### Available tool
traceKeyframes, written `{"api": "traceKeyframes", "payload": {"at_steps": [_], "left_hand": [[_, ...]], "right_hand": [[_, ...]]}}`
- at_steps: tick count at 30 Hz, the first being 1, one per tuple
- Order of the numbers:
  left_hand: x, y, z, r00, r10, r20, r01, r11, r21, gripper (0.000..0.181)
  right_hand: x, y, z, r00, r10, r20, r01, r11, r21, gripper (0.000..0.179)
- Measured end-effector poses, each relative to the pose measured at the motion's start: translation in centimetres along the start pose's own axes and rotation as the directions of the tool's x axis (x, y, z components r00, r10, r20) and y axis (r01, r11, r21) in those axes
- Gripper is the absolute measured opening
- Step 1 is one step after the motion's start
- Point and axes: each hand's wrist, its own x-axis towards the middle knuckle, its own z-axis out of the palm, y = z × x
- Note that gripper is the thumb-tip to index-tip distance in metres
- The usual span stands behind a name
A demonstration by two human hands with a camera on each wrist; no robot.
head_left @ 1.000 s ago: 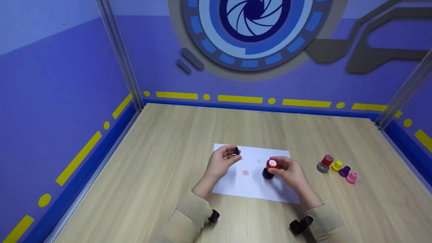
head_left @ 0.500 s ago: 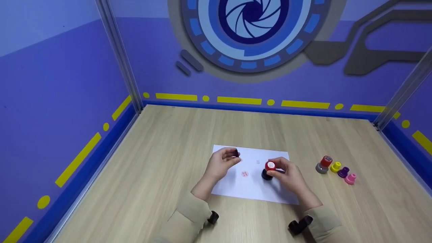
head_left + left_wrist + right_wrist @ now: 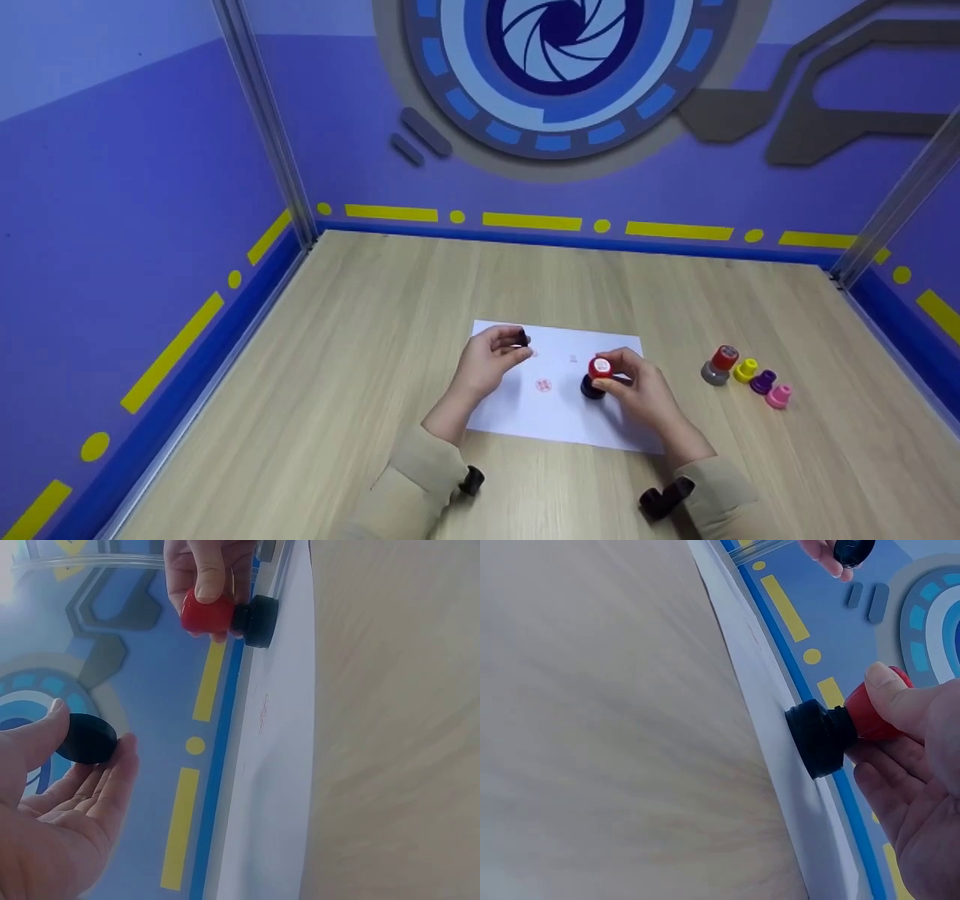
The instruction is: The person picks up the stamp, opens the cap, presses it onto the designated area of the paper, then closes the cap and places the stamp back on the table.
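Note:
My right hand (image 3: 641, 382) grips a stamp by its red handle (image 3: 601, 367), thumb on the near side. The stamp's black base (image 3: 819, 739) faces down, right at the surface of a white sheet of paper (image 3: 510, 416). Over the sheet's left part, my left hand (image 3: 486, 367) pinches a round black cap (image 3: 87, 739) between thumb and fingers, apart from the stamp. A red stamped print (image 3: 544, 385) shows on the paper between the hands, with a fainter, smaller mark (image 3: 573, 358) farther back.
Right of the paper, a red and grey stamp (image 3: 721, 365) stands beside small yellow (image 3: 746, 370), purple (image 3: 764, 382) and pink (image 3: 779, 397) stamps on the wooden table (image 3: 375, 337). Blue-purple panels (image 3: 337, 127) wall the table at the back and sides.

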Motion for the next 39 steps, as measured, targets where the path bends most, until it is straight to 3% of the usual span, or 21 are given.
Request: {"api": "traceKeyframes", "payload": {"at_steps": [11, 24, 39], "left_hand": [[0.05, -0.14, -0.25, 1.0, -0.009, -0.007, 0.009, 1.0, 0.019, 0.041], [0.08, -0.09, -0.27, 1.0, -0.002, 0.0, 0.002, 1.0, 0.013, 0.042], [0.02, -0.02, -0.32, 1.0, -0.025, -0.012, 0.025, 0.999, 0.035, 0.042]], "right_hand": [[0.01, -0.12, -0.13, 1.0, 0.016, 0.018, -0.016, 1.0, -0.021, 0.036], [-0.12, -0.04, 0.16, 1.0, -0.011, -0.019, 0.011, 1.0, -0.006, 0.032], [-0.24, -0.27, -0.24, 1.0, 0.025, 0.019, -0.025, 0.999, -0.022, 0.033]]}}
